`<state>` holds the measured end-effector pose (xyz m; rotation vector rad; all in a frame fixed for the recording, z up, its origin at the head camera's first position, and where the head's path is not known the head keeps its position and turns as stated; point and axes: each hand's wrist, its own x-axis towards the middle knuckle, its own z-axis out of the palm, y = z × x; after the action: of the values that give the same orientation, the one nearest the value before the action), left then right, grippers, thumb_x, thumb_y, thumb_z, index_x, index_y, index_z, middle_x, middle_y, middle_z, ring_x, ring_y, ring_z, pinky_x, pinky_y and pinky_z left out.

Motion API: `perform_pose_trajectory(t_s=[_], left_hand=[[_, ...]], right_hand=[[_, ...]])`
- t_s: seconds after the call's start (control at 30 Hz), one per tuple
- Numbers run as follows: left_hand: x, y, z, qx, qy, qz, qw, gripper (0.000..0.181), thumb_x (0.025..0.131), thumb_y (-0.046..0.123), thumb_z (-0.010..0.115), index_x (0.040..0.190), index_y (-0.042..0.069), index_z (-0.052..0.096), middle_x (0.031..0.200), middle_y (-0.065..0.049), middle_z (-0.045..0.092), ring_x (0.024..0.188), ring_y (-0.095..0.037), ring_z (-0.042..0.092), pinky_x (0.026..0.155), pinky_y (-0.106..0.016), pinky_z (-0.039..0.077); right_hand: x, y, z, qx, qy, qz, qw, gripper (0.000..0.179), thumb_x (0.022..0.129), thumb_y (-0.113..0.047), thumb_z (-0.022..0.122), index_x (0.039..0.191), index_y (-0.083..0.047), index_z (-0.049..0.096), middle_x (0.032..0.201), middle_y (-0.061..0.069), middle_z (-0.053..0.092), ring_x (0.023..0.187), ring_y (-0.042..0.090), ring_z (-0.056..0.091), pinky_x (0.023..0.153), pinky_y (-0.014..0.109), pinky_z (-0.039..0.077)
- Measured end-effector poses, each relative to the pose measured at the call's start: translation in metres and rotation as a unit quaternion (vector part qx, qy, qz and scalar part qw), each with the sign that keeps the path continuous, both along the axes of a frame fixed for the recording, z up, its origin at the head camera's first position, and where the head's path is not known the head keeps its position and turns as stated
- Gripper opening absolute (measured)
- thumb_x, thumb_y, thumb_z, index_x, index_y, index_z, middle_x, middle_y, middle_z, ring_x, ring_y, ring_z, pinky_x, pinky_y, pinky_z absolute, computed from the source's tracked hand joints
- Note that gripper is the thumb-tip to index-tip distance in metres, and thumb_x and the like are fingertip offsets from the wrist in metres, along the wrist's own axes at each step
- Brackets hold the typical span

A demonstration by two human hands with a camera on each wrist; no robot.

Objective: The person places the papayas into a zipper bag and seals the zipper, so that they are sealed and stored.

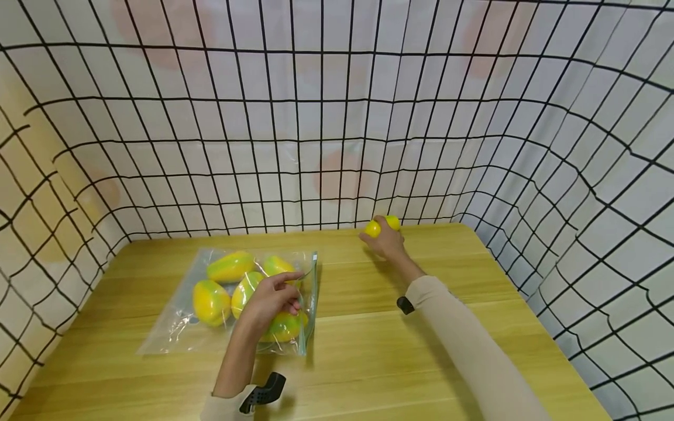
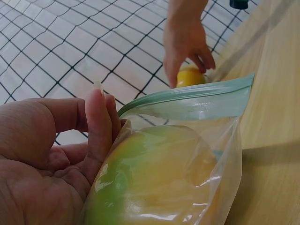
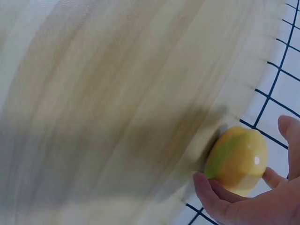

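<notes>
A clear zip bag [image 1: 171, 336] lies on the left half of the table with several glossy yellow-green mangoes [image 1: 212, 302] inside. Its green-edged mouth [image 2: 187, 101] faces right. My left hand [image 1: 270, 299] is over that end of the bag, finger and thumb pinching the plastic close to the zip strip, a mango right beside them in the left wrist view. At the table's far edge, my right hand [image 1: 388, 241] grips another mango [image 3: 238, 159] outside the bag. The thumb and fingers lie round its sides.
The wooden table [image 1: 363, 351] is bordered by white walls with black grid netting [image 1: 321, 117] at the back and both sides. Black wrist mounts [image 1: 263, 393] sit at both sleeves.
</notes>
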<state>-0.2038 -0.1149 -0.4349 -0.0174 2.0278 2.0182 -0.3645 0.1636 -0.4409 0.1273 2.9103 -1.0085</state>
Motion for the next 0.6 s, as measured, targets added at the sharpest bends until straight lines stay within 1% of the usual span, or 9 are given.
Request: perform_pose_trajectory(t_s=[0.13,0.23,0.47,0.6], left_hand=[[-0.0001,-0.0006,-0.0009,0.000,0.002,-0.003,1.0000,0.046,0.096,-0.002,0.054,0.142,-0.001,0.054,0.076,-0.009,0.063,0.059,-0.012,0.061,0.057,-0.022,0.057],[-0.0001,-0.0009,-0.0012,0.001,0.001,-0.004,1.0000,0.046,0.096,-0.002,0.054,0.142,-0.001,0.054,0.076,-0.009,0.063,0.059,-0.012,0.061,0.057,-0.022,0.057],[-0.0006,-0.0013,-0.0015,0.006,-0.001,-0.002,1.0000,0.046,0.096,-0.003,0.054,0.142,-0.001,0.054,0.077,-0.009,0.063,0.059,-0.012,0.061,0.057,-0.022,0.057],[-0.0010,-0.0012,-0.0018,0.007,-0.001,-0.001,1.0000,0.046,0.095,-0.004,0.055,0.141,-0.002,0.055,0.075,-0.009,0.063,0.059,-0.012,0.061,0.057,-0.022,0.057]], right_hand=[[0.0004,0.0006,-0.0052,-0.018,0.007,-0.025,0.9995,0.063,0.098,-0.038,0.059,0.154,-0.024,0.033,0.140,0.031,0.051,0.127,0.054,0.043,0.100,0.059,0.045],[0.0012,0.0005,-0.0078,-0.020,0.014,-0.037,0.9990,0.058,0.099,-0.034,0.057,0.153,-0.026,0.035,0.138,0.030,0.052,0.123,0.052,0.045,0.096,0.058,0.045],[0.0034,-0.0034,-0.0086,-0.005,0.035,-0.030,0.9989,0.049,0.102,-0.034,0.054,0.148,-0.024,0.041,0.133,0.030,0.054,0.117,0.052,0.047,0.087,0.054,0.044],[0.0045,-0.0057,-0.0081,-0.005,0.038,-0.031,0.9988,0.046,0.102,-0.033,0.053,0.146,-0.022,0.041,0.133,0.030,0.053,0.119,0.050,0.045,0.090,0.054,0.042]])
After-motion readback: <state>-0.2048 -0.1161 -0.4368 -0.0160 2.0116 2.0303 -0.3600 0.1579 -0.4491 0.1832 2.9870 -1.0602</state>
